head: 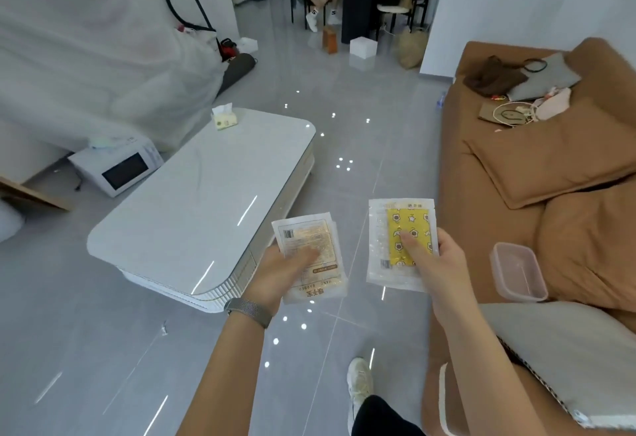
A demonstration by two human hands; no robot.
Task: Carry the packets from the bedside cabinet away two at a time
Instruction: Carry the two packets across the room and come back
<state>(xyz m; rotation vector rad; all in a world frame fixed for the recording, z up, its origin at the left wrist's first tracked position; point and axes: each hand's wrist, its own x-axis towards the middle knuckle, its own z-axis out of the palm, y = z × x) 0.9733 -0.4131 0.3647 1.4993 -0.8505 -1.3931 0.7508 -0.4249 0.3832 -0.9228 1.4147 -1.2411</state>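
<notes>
Above grey floor (344, 98), between white worktop (192, 201) and brown sofa (516, 174): two packets held apart, one per hand. Left hand (275, 274) gripping pale packet (309, 256), thumb across its face; right hand (440, 263) gripping yellow packet (401, 239), thumb on the star print. Tissue box (225, 118) on worktop's far corner; clear tub (518, 270) on sofa edge.

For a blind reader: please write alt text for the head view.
Left hand holds a pale packet and right hand a yellow star-print packet, above grey floor between a white coffee table and brown sofa.
</notes>
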